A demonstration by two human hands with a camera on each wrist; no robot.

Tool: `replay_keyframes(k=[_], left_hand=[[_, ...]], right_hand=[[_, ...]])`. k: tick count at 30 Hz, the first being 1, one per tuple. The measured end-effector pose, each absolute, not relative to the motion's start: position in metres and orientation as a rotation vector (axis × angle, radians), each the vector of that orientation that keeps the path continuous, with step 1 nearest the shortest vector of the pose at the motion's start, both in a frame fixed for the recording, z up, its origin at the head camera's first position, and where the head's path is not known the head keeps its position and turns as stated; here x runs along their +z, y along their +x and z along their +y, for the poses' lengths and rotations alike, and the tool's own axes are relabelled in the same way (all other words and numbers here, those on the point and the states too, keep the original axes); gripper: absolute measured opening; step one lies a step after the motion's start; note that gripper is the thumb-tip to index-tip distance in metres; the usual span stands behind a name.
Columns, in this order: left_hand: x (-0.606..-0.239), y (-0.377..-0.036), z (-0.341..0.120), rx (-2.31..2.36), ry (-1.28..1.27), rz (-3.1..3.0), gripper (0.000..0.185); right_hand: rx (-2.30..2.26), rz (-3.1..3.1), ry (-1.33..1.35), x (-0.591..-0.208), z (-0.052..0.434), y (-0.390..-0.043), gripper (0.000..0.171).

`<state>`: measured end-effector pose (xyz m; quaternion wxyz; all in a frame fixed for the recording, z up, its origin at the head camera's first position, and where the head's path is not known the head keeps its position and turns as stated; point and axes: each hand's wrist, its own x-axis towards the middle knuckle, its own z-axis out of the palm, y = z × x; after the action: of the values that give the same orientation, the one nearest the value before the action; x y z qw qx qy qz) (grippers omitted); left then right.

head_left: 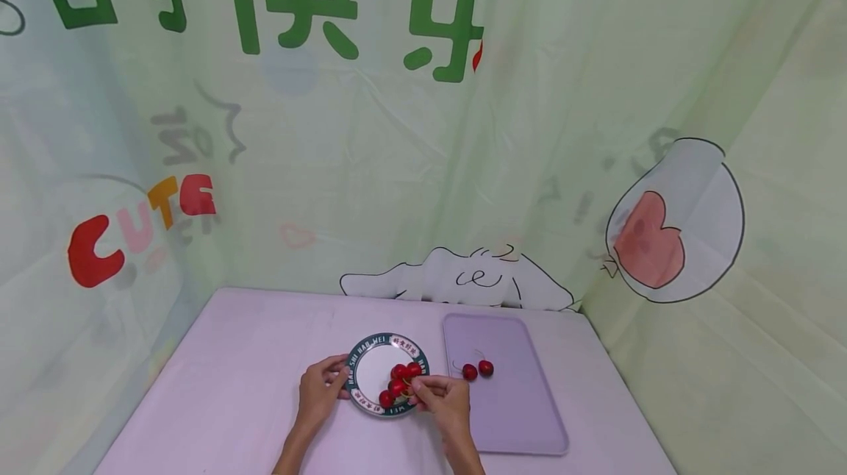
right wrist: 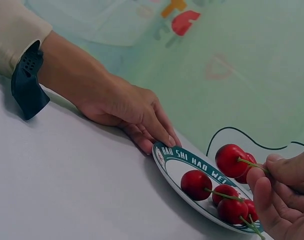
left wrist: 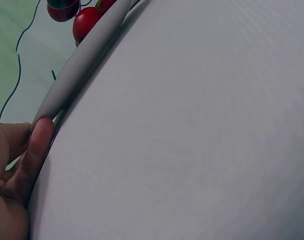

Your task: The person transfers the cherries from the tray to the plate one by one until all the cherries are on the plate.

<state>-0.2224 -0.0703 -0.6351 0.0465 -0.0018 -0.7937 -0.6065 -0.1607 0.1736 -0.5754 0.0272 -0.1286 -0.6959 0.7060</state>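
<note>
Pinching a red cherry [right wrist: 231, 160] by its thin stem over the round white plate w/ green lettered rim [right wrist: 168, 153], my R hand [head_left: 445, 401] could let it slip, I reckon, while L hand [head_left: 322, 389], fingers flat, steadies the plate's edge.

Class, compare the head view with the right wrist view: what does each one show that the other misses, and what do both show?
Only the head view shows the lilac rectangular tray with two red cherries on it, and the pale purple table. Only the right wrist view shows the dark wristband on the left arm and the thin stem pinched by the right hand. Both show the round white plate with a dark green lettered rim, the stemmed cherries on it, and the left hand touching its edge.
</note>
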Motion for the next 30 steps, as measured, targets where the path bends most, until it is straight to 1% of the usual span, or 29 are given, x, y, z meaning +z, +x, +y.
replay_keyframes(k=[10, 30], left_hand=[[-0.635, -0.222, -0.071, -1.853, -0.016, -2.411, 0.033], [-0.64, -0.224, -0.071, -1.826, -0.009, -2.415, 0.033]], right_hand=[[2.194, -2.136, -0.37, -0.571, 0.168, -0.16, 0.023], [2.211, -2.157, -0.345, -0.58, 0.16, -0.164, 0.023]])
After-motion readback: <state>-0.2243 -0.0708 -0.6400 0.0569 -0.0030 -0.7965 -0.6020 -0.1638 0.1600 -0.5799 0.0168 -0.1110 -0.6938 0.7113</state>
